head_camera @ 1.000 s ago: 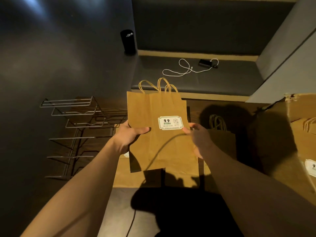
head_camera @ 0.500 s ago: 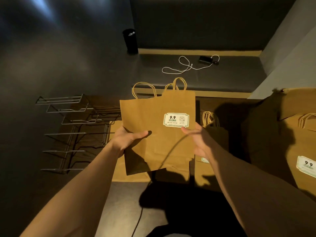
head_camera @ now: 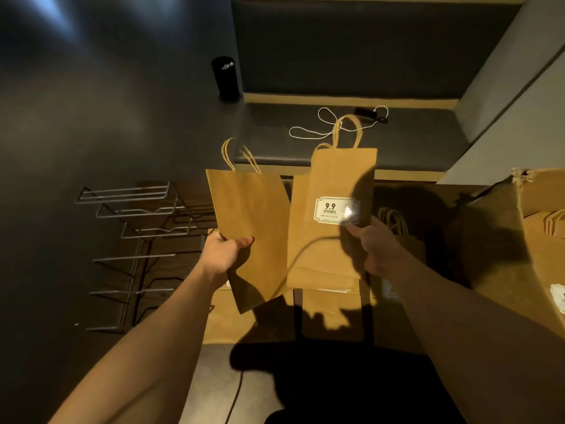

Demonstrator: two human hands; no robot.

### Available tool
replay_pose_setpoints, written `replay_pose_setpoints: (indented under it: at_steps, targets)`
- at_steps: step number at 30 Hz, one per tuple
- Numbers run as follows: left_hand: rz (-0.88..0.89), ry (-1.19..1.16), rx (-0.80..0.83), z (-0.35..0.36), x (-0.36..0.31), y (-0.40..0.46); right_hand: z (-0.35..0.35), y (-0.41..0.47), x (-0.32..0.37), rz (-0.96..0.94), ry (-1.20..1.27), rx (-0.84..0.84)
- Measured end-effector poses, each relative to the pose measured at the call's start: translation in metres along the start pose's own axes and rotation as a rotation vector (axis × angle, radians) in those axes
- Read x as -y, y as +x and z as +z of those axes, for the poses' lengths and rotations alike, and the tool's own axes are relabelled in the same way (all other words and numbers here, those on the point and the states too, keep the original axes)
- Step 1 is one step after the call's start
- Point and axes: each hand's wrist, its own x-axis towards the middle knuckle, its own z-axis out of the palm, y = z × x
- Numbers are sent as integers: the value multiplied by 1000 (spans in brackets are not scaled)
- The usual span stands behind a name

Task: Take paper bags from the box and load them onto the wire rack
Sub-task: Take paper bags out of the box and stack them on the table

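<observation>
Left hand (head_camera: 226, 254) pinches plain paper bag (head_camera: 250, 231) at lower edge, bag tilted toward wire rack (head_camera: 134, 228). Right hand (head_camera: 374, 246) grips labelled paper bag (head_camera: 331, 215), upright, apart from first. Rack tiers at floor's left side look bare: nothing loaded yet. More bags flat on floor (head_camera: 263, 325) beneath; box (head_camera: 538, 240) at right edge holds further stock. Judged early stage.

**Two bags held apart, rack waiting at your left**

You held a plain brown paper bag (head_camera: 249, 221) tilted left, and a labelled bag (head_camera: 328, 240) upright beside it. The wire rack (head_camera: 134, 240) stood to your left; the open box (head_camera: 519, 246) sat on your right.
</observation>
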Motion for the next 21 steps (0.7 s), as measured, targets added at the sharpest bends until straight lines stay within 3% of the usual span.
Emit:
replay_pose_setpoints:
  at_steps: [4,7,9,12,21]
  targets:
    - [118,120,111,6,-11,5,27,-8,7,-89,-121,51]
    - [149,142,201,20,-21,-1,50,-19,17,8,-175,260]
    - [67,54,204,25,-22,-3,58,-22,21,118,-168,404]
    - [-49,-67,217,27,-22,-7,60,-28,29,206,-133,476]
    - [-272,-219,535,24,-27,-19,47,-21,5,231,-71,470]
